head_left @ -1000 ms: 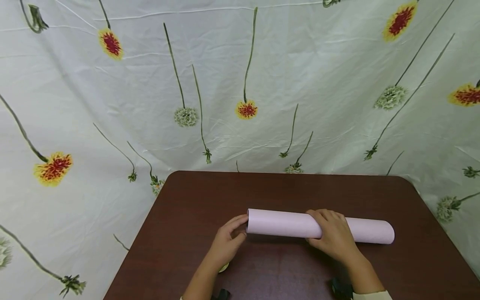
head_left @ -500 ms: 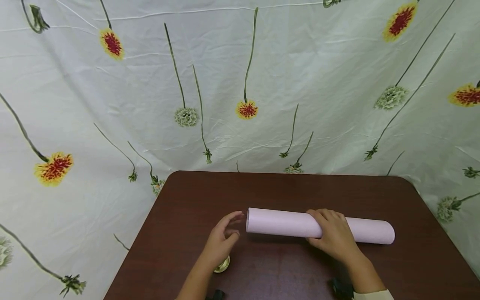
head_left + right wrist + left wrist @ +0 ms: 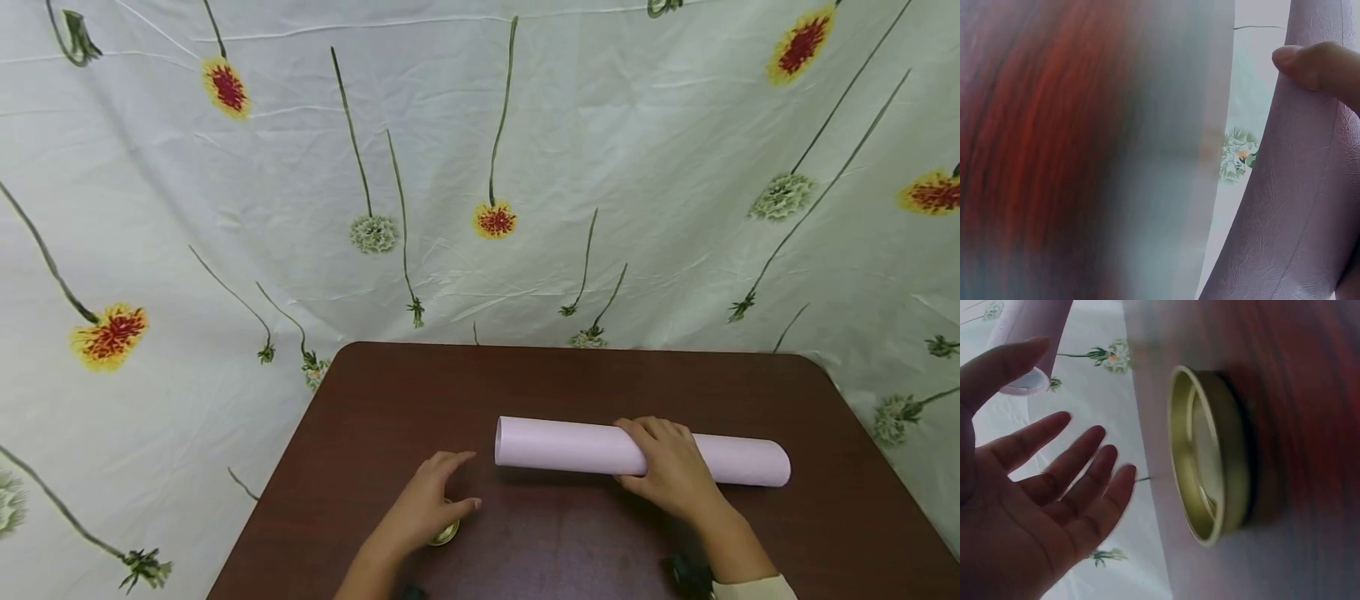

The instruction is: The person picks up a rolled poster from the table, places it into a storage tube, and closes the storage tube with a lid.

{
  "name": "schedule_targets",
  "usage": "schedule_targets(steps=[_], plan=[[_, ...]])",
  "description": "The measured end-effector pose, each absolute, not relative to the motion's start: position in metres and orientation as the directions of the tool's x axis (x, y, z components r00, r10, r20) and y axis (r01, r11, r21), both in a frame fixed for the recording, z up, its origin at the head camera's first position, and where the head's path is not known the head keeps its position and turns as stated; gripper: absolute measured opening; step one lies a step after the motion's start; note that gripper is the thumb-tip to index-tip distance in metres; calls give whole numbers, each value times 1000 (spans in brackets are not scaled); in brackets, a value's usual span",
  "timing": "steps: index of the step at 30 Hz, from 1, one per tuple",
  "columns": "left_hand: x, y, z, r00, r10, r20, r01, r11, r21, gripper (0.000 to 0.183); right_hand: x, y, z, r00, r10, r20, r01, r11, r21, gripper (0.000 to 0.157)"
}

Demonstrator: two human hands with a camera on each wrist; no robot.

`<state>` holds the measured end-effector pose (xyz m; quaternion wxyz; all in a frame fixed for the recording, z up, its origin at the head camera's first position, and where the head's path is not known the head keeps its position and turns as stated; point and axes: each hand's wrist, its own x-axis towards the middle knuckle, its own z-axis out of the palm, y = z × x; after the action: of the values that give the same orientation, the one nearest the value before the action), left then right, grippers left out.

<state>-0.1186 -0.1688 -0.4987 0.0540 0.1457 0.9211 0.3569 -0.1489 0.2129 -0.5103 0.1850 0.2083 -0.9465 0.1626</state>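
Observation:
A long pale pink tube lies sideways, its open end facing left in the head view. My right hand grips it around the middle from above; in the right wrist view the thumb presses along its textured side. To the left, my left hand is apart from the tube, fingers spread and holding nothing. Close by that hand is a round gold lid with a raised rim, resting on the table and partly hidden behind the hand in the head view.
The dark brown wooden table has rounded far corners. Behind it hangs a white sheet printed with flowers. A small dark object shows by the right wrist.
My left hand has come away from the tube's open end, moving left and down toward the gold lid, its fingers spreading. The right hand and the tube have stayed in place.

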Motion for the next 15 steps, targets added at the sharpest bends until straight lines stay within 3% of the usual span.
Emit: schedule_targets(steps=[15], plan=[[-102,-179,-501,-944,329,-9,274,801,532,70,-147,219,-506,-843,-341,415,-455,865,-213,75]])
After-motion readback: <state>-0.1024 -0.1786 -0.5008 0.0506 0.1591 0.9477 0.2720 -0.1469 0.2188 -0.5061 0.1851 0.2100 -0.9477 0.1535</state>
